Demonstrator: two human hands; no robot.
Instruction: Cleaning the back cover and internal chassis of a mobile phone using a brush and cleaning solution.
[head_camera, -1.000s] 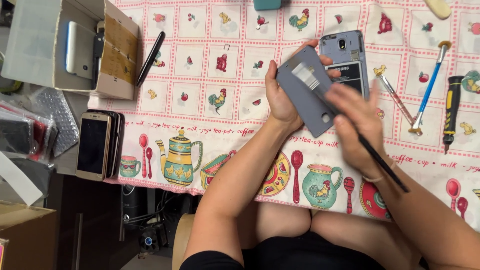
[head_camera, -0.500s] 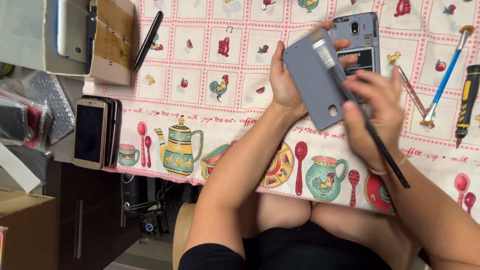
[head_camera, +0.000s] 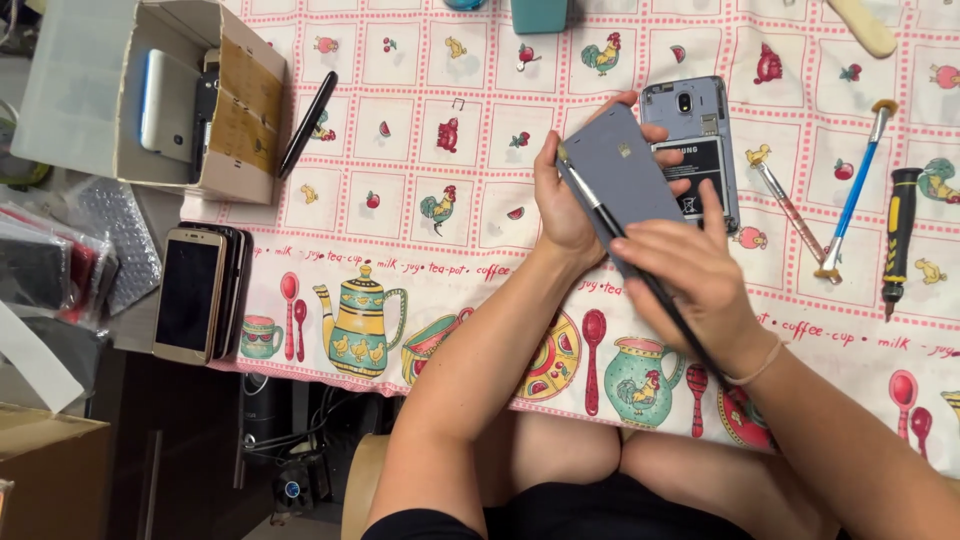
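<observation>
1. Left hand grips a grey back cover by its left edge, thumb along the side, fingers curled behind; cover tilted, raised above the cloth.
2. Right hand is closed narrow on a thin black brush, pen-style. The bristle tip lies at the cover's upper left corner; the handle runs off toward 5 o'clock, past the wrist.
3. Judgement: light, short strokes suit this step. Keep the brush flat to the surface, work from the corner outward, and steady the cover with the left thumb so it does not flex.
4. The open phone, battery showing, lies on the cloth just behind the cover at 1 o'clock, partly hidden. Judgement: keep swept dust away from it.
5. Pose: both forearms come in from 6 o'clock, left wrist bent inward, right wrist above the table edge, knuckles up.
6. Around: blue-handled tool and black-and-yellow screwdriver at 3 o'clock; black pen and cardboard box at 10 o'clock; stack of phones at 9 o'clock on the table corner.
</observation>
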